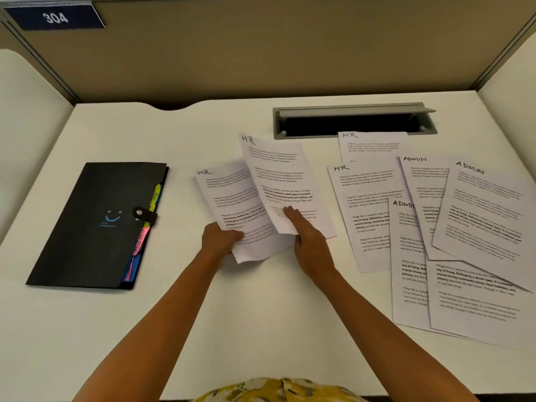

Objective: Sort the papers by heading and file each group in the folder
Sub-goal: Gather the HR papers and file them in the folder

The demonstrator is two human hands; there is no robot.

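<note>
A black expanding folder (95, 224) with coloured tabs lies shut on the left of the white desk (261, 314). My left hand (219, 237) grips the bottom of an HR sheet (229, 198) lifted off the desk. My right hand (307, 242) holds a second HR sheet (278, 175), its fingers lying on top of the page, which overlaps the first. To the right two more HR sheets (365, 198) lie flat, next to several overlapping ADMIN sheets (481, 216).
A grey cable slot (353, 120) with its lid raised sits at the back of the desk, partly under one HR sheet. Beige partition walls (261, 53) enclose the desk on three sides. A "304" sign (55, 17) hangs top left.
</note>
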